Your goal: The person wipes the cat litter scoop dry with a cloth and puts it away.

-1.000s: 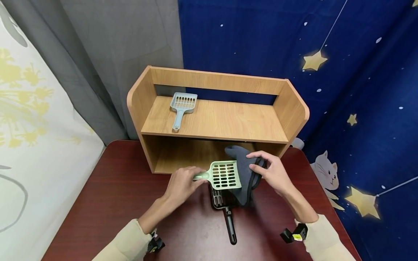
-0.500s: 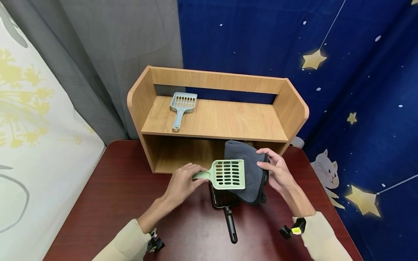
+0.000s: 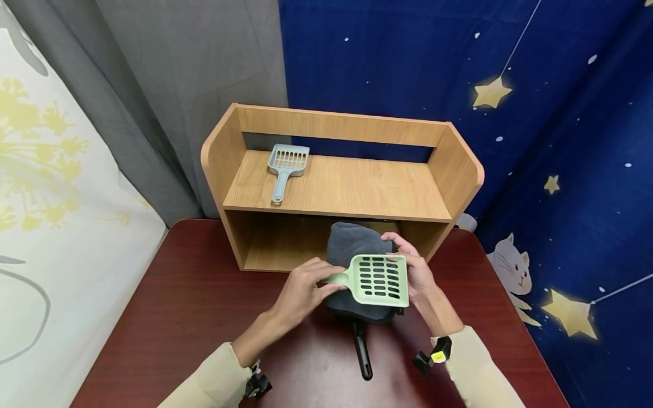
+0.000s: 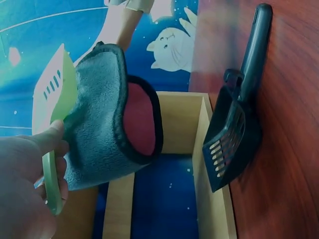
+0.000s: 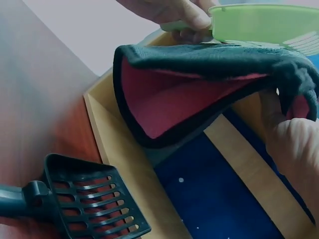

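My left hand (image 3: pixel 308 286) grips the handle of a pale green slotted litter scoop (image 3: pixel 355 277), held level above the table. Beneath the scoop is a folded dark grey cloth (image 3: pixel 357 241) with black edging; its reddish-pink inner side (image 5: pixel 154 104) shows in the right wrist view. My right hand (image 3: pixel 417 276) holds the cloth by its right edge, with the scoop's far end overlapping the fingertips. Below, a black litter scoop (image 4: pixel 251 132) lies on the table. From the head view the cloth hides its slotted head, leaving the handle visible.
A two-tier wooden shelf (image 3: pixel 357 192) stands at the back of the dark red table (image 3: pixel 204 317). On its upper board, at the left, lies a blue-grey litter scoop (image 3: pixel 282 184). Curtains (image 3: pixel 408 62) hang behind.
My right hand has moved left, carrying the cloth under the green scoop and over the black scoop's head. My left hand has shifted the green scoop right and slightly nearer.
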`<state>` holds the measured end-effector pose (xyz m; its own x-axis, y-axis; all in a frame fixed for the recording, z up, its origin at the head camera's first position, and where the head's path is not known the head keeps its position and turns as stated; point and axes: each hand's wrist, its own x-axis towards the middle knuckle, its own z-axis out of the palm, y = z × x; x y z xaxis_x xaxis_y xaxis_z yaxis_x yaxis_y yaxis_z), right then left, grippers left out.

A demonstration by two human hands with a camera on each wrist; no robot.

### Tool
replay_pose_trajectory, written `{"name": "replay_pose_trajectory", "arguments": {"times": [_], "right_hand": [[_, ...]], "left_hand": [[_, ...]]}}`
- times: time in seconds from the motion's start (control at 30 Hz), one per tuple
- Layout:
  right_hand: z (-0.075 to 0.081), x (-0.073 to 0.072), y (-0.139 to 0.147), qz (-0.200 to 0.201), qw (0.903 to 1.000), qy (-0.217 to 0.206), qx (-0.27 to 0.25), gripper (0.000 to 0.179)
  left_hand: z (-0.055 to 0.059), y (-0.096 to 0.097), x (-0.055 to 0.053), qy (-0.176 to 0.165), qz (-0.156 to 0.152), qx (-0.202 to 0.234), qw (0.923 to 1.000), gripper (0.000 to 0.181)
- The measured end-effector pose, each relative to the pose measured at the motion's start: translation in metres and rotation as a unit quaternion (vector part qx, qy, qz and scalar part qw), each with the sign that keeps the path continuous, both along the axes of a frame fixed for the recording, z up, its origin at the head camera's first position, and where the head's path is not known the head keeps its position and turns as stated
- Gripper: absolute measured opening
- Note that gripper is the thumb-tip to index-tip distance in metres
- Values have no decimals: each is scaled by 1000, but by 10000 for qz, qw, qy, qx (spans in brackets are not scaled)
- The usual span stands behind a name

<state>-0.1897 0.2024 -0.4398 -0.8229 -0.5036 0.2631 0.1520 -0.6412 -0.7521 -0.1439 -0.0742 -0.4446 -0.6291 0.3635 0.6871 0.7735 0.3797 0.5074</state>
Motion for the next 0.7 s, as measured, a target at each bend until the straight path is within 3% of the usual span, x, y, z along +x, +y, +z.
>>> {"name": "replay_pose_trajectory", "arguments": {"times": [0.17, 0.43, 0.7], "right_hand": [[6, 3, 9, -69, 9998, -16, -199, 40], [18, 8, 30, -171, 9988, 203, -403, 47], [14, 6, 23, -242, 9993, 171, -225, 44]], "left_hand": [[1, -10, -2, 104, 25, -103, 9999, 32], [-6, -27, -8, -76, 173, -253, 9995, 35], [-5, -12, -8, -289, -418, -18, 9987, 32]]}}
